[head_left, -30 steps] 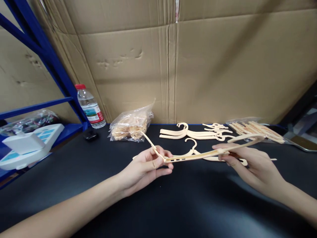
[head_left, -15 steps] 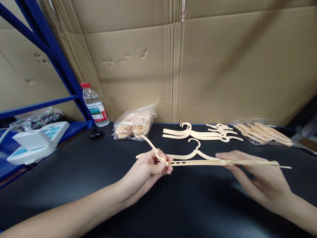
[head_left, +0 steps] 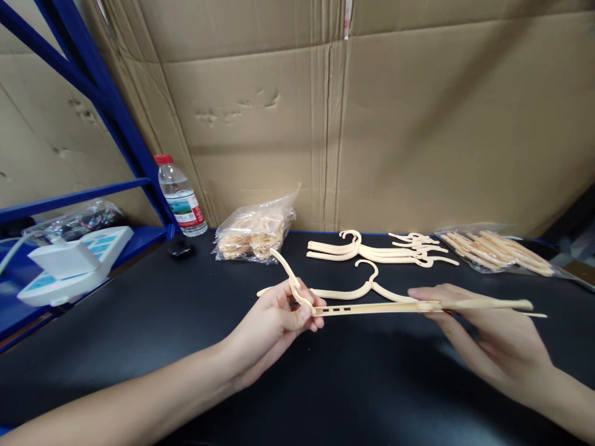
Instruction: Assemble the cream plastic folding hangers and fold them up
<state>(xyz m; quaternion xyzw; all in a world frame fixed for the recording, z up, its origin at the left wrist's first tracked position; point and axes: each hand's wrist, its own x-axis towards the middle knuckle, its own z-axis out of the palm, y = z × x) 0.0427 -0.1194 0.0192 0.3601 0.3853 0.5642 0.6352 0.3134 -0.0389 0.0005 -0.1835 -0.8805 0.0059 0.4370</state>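
I hold a cream plastic hanger bar (head_left: pixel 381 306) level above the black tabletop (head_left: pixel 325 384). My left hand (head_left: pixel 279 322) pinches its left end, where a curved hook piece (head_left: pixel 286 272) sticks up and back. My right hand (head_left: pixel 483 328) lies under the bar's right part, fingers stretched along it with the thumb on top. Just behind the bar a finished cream hanger (head_left: pixel 357 288) lies flat on the table.
Further back lies a pile of cream hangers (head_left: pixel 372 251). A clear bag of hook parts (head_left: pixel 255 232) sits left of it, a bag of bars (head_left: pixel 497 251) at right. A water bottle (head_left: pixel 181 198), a small black object (head_left: pixel 180 249), a white device (head_left: pixel 69 263) and blue racking (head_left: pixel 93 93) stand at left. Cardboard (head_left: pixel 372 124) forms the back wall.
The bar's right arm has swung down from a raised bend to lie straight in line with the rest. Both hands have stayed about where they were.
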